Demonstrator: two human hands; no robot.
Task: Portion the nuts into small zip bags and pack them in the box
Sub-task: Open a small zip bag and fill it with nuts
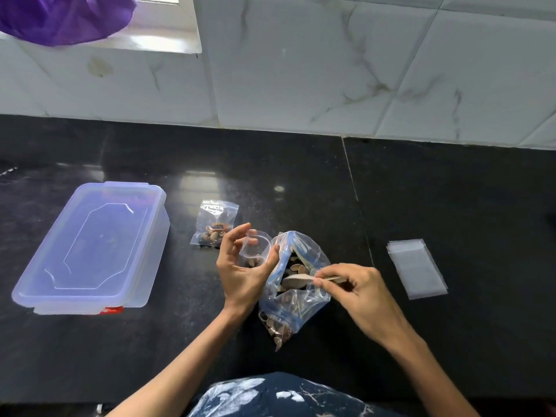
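Note:
A large clear zip bag of mixed nuts stands open on the black counter in front of me. My right hand pinches the handle of a wooden spoon whose bowl is inside the bag's mouth. My left hand holds a small zip bag open just left of the big bag; a few nuts lie in it. A filled small zip bag lies flat behind my left hand. The clear plastic box sits at the left with its lid on.
A stack of empty small zip bags lies to the right of my hands. A white tiled wall runs along the back of the counter. A purple cloth hangs at the top left.

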